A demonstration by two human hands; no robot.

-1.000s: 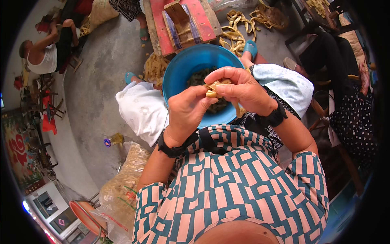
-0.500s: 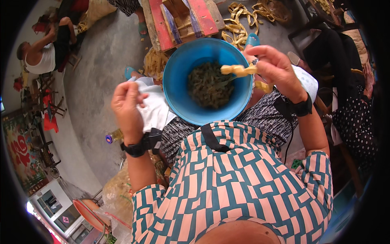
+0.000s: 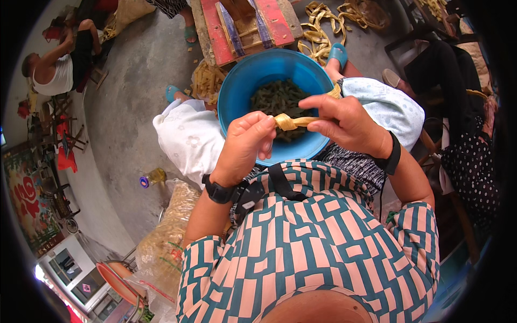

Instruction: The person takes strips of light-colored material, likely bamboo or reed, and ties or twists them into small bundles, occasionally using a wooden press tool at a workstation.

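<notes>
A knotted yellow strip [image 3: 289,123] is held in the middle of the frame, pinched on its left by the left hand [image 3: 246,144] and held on its right by the right hand [image 3: 353,125]. Under it, dark bits [image 3: 274,98] are kept in a blue tub [image 3: 232,92].

Soft light; my left hand [image 3: 240,145], right hand [image 3: 353,125] fairly sharp. Bucket [image 3: 230,99] dim inside, lighter at near edge. Glare beside window [image 3: 65,264], lower left. Wall [image 3: 94,194] bends near black border.
</notes>
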